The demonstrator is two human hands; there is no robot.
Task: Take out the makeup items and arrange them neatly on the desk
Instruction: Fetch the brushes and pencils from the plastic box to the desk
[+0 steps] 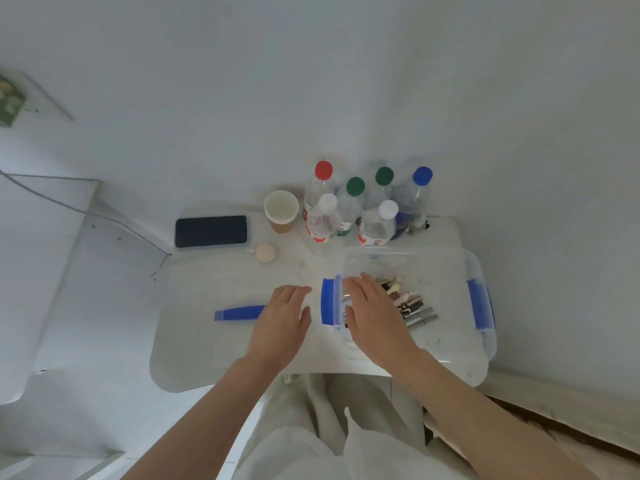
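Observation:
A clear plastic box [446,341] with blue latches stands on the right half of the small white desk [214,348]. Several makeup pencils and tubes [410,304] lie in a heap inside it. My right hand [374,311] reaches over the box's left rim with fingers spread above the items; nothing shows in its grip. My left hand [282,322] rests flat on the desk just left of the box. The clear lid [239,312], with its blue handle strip, lies under and left of that hand. A round powder puff [265,252] sits behind it.
A dark phone [211,231] lies at the desk's back left. A paper cup [281,210] and several plastic bottles [349,202] with red, green, blue and white caps stand along the back by the wall. My lap is below the front edge.

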